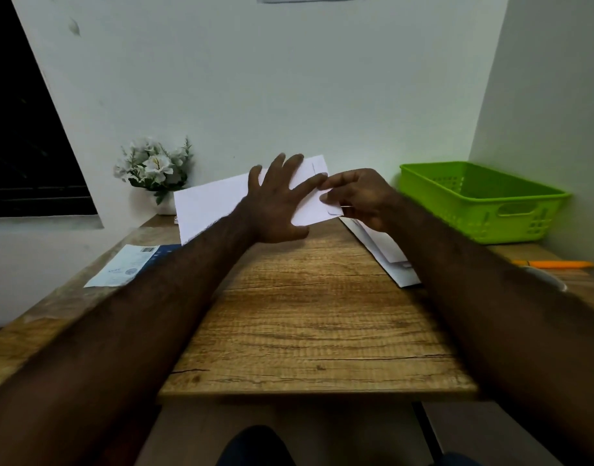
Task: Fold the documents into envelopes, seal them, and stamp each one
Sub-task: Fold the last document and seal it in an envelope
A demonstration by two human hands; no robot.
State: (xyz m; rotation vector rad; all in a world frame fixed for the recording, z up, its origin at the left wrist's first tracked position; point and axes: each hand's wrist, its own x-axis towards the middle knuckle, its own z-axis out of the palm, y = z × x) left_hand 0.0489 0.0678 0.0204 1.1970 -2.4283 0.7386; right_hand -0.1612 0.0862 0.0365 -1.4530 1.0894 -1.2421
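A white envelope [209, 205] is held up, tilted, above the far part of the wooden table [309, 317]. My left hand [275, 203] lies flat against its near face with the fingers spread straight. My right hand [359, 196] pinches the envelope's right end between thumb and fingers. Further white envelopes [383, 250] lie in a loose stack on the table under my right forearm. What is inside the held envelope is hidden.
A bright green plastic basket [483, 203] stands at the back right. An orange pen [554, 264] lies at the right edge. A blue and white printed packet [127, 267] lies on the left. A white pot of flowers [156, 173] stands against the wall.
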